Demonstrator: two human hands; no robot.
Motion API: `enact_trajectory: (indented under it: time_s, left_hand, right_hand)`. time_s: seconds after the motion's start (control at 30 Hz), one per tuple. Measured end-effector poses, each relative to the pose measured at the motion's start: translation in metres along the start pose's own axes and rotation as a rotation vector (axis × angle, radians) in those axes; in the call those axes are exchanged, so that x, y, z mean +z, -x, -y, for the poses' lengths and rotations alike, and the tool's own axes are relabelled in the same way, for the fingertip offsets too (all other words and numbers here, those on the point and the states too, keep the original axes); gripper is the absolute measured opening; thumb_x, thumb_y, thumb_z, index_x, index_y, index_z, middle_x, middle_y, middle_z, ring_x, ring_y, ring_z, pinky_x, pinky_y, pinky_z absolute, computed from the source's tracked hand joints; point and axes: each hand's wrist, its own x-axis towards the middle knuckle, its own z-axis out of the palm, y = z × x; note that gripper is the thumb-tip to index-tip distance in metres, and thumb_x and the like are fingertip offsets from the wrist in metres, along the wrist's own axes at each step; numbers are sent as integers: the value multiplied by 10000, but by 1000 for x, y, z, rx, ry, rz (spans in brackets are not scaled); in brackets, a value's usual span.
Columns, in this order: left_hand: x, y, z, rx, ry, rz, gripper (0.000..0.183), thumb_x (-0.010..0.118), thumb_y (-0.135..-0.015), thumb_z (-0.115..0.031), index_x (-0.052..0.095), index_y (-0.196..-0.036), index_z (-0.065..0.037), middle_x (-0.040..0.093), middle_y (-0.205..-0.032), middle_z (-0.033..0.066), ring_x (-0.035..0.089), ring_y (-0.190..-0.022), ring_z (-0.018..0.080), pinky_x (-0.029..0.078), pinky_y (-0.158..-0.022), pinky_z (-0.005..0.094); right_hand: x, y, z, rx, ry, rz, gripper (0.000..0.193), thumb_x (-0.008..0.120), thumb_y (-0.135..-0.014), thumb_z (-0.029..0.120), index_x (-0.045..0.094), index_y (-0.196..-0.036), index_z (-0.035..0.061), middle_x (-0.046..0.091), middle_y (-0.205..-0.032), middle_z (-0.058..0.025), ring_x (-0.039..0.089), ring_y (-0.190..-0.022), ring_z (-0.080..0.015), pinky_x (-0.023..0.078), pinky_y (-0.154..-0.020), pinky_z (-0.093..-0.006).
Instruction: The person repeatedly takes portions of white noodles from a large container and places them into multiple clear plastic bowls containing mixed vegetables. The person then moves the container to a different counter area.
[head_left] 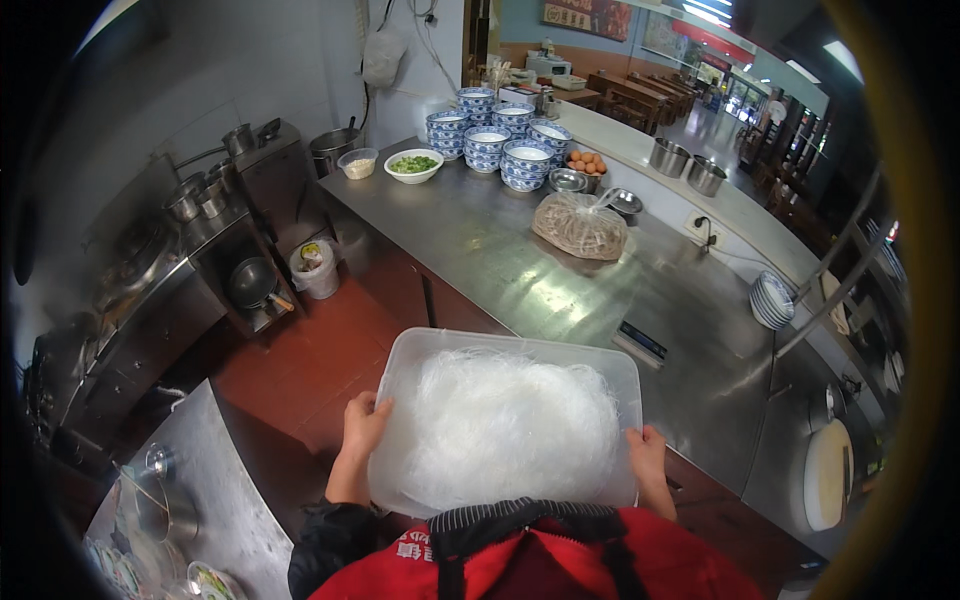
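A translucent plastic tub is held level in front of my body, its far part over the edge of the steel worktop. Inside lies a tangled heap of thin white noodles that looks like rice vermicelli. My left hand grips the tub's left side, thumb near the rim. On the opposite side, my right hand is closed around the edge. The fingers of both hands are partly hidden beneath or behind the tub. Just beyond its far right corner, a small digital scale rests on the worktop.
The steel worktop carries stacks of blue-and-white bowls, chopped greens, a bowl of eggs and a tied clear bag of brown strands. A stove and white bin stand left. Another steel counter is lower left.
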Motion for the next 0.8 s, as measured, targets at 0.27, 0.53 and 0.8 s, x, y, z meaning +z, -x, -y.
enact_trajectory:
  time_s: [0.27,0.53,0.8]
  left_hand:
    - [38,-144,-39,86,-4,-70,236,625,-773,-183,599,-819,47,599,-644,83,535,-556,125,431,-515,265]
    - [65,-270,-55,93,-181,-61,283,628,-769,-228,598,-811,50,590,-638,98,524,-550,139,438,-525,294]
    - [119,-428,-59,149,-340,241,278,613,-770,-204,580,-765,72,567,-599,98,500,-556,128,419,-518,310]
  right_hand:
    - [71,-142,32,-85,-121,-21,214,566,-770,155,568,-796,-57,578,-660,-45,478,-591,-95,399,-525,-271]
    - [128,-245,54,-30,-6,-2,249,568,-765,198,574,-802,-49,578,-637,-120,514,-574,-157,419,-550,-307]
    - [171,-279,79,-9,82,-238,345,545,-785,290,580,-808,-52,595,-698,-198,559,-618,-255,436,-607,-355]
